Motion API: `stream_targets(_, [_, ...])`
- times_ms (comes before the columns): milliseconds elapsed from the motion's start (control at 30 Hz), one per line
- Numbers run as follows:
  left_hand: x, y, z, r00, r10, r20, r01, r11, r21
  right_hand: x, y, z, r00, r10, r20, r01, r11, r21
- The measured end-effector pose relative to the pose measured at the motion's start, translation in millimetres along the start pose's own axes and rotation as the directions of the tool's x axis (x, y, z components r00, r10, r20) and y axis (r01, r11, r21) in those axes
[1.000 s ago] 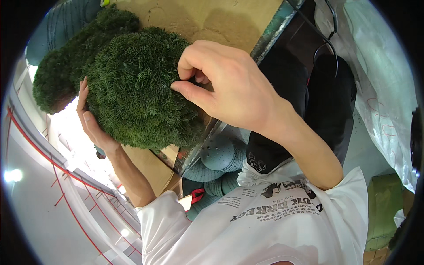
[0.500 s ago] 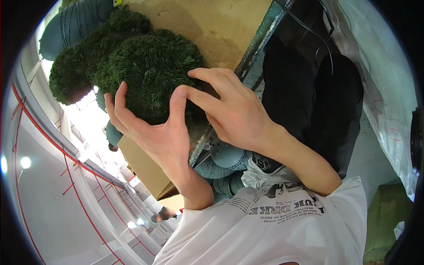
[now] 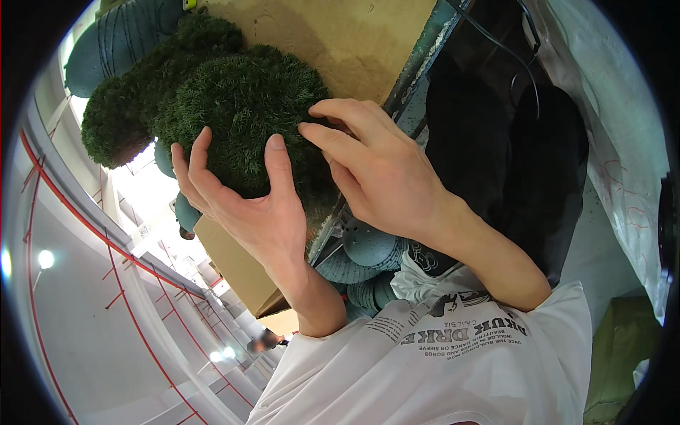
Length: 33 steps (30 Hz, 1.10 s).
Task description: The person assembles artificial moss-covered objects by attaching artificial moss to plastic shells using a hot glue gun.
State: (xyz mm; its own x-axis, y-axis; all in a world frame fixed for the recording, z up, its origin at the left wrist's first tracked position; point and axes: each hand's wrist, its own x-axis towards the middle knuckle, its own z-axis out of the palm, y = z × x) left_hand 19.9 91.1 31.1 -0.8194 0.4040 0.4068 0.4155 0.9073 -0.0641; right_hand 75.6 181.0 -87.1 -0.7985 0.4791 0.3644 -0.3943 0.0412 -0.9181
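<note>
A rounded mass of dark green artificial foliage (image 3: 241, 92) lies at the table's edge, with more tufted lobes running to the upper left. My left hand (image 3: 251, 212) rests against its near left side, fingers spread and the thumb stuck up over the front. Along its right side, my right hand (image 3: 386, 163) has curved fingers, with two fingertips at the foliage and apart from each other. The right thumb is partly hidden beneath the index finger. No separate thing shows in either hand.
Behind the foliage is a tan tabletop (image 3: 340, 42) with a worn edge. Grey-green ribbed rounded forms (image 3: 124, 46) stand at upper left, and more (image 3: 368, 244) sit below the table. An open cardboard box (image 3: 237, 265) is at the left. A dark cable (image 3: 489, 42) hangs at upper right.
My right index finger has come away from my left thumb, and a gap now lies between them. The right hand has shifted slightly right. The foliage stays nearly in place.
</note>
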Motion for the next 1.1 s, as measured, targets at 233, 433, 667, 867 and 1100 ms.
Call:
stream_targets(233, [1,8,0,0.998,-0.058,0.002,0.058,0.998,0.036,1,-6,0,1.0,-0.008,0.026,0.011,0.993,-0.118])
stream_targets(433, [4,12,2,0.998,-0.062,0.016,0.061,0.995,0.082,0,-6,1,0.999,-0.009,0.05,0.018,0.983,-0.182])
stream_targets(667, [1,-1,-1,1.0,-0.002,0.017,0.002,1.0,-0.009,9,-8,1,0.997,0.08,-0.022,-0.08,0.997,0.011])
stream_targets(867, [0,-3,-1,0.999,0.053,0.011,-0.053,0.998,0.018,28,-1,6,0.987,0.142,-0.073,-0.139,0.989,0.05])
stream_targets(1100, [1,1,-1,0.998,0.052,0.018,-0.053,0.997,0.052,40,0,2,0.993,0.108,-0.054,-0.106,0.994,0.038])
